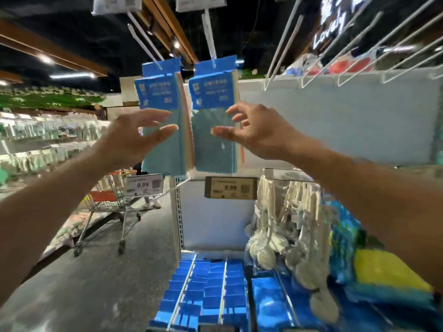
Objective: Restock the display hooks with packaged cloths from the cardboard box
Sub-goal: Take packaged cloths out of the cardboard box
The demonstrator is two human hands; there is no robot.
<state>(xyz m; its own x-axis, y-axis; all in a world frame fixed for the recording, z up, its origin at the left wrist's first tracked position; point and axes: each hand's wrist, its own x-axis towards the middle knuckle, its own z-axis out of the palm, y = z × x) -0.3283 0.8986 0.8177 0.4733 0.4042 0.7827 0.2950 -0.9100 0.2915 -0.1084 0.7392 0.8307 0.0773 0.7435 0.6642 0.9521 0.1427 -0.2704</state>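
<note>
Two bundles of packaged cloths hang side by side on white display hooks. The left pack (165,144) has a blue header card and teal cloth; the right pack (213,149) looks the same. My left hand (141,135) is raised just left of the left pack, fingers spread and relaxed, its fingertips at the pack's front, holding nothing. My right hand (254,130) hovers at the right pack's right edge, fingers loosely spread, thumb in front of the cloth. The cardboard box is out of view.
Several bare white hooks (335,56) jut out at upper right. Price tags (230,188) reading 9.99 sit below the packs. Lower hooks carry blue packs (208,291) and white scrubbers (275,236). A shopping cart (110,207) stands in the aisle at left.
</note>
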